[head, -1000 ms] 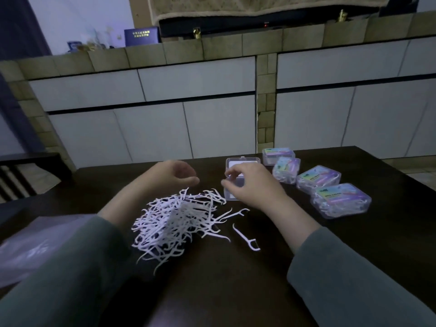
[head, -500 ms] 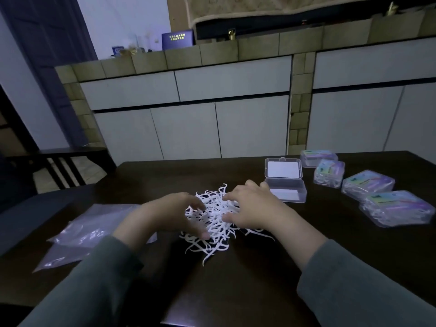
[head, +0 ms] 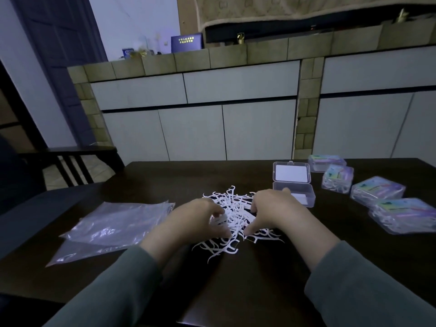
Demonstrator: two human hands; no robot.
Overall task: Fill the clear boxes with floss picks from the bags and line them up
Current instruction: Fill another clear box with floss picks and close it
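Four filled boxes sat in a row at right; a fifth box lay open, seemingly empty. Left hand and right hand, fingers curled, gathered the floss picks mid-tabletop.

Dark table: picks, bags, boxes.

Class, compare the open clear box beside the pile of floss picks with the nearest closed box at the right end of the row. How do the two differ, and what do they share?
The open box has its lid swung up and back; the nearest closed box is shut. The open box holds no picks that can be seen; the closed one is packed with white picks. The closed box shows a colourful label on top; the open box shows only a plain white card. Both are clear plastic and rest on the dark table.
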